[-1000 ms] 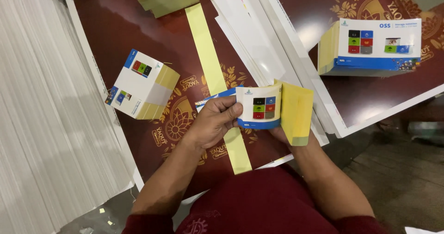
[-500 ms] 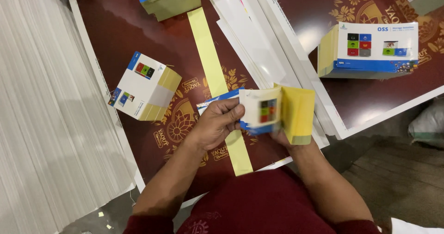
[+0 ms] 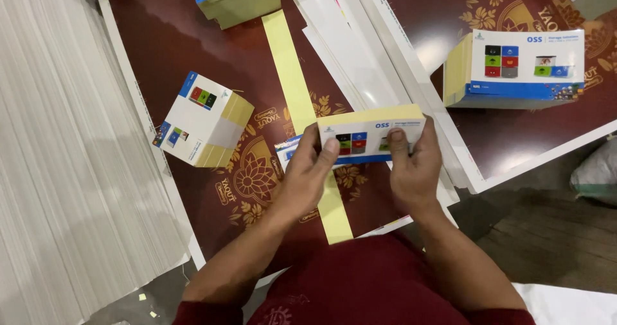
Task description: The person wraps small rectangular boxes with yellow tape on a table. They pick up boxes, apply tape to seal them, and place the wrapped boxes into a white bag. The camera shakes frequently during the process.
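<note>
Bare tabletop (image 3: 160, 49) between printed stacks (image 3: 204, 121)

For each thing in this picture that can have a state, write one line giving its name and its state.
Left hand: gripping the stack's left end.
Right hand: gripping the stack's right end.
Held card stack: squared up, lifted above the board.
Bundled stack: lying tilted on the board.
Yellow strip: lying flat.
Right-hand stack: resting flat.

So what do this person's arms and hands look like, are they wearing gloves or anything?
No gloves: the left hand and the right hand are both bare, with no rings, watch or bracelets showing. The forearms are bare too. The person wears a dark red garment, its short sleeves ending near the elbows, with a small pale pattern at its lower edge.
</note>
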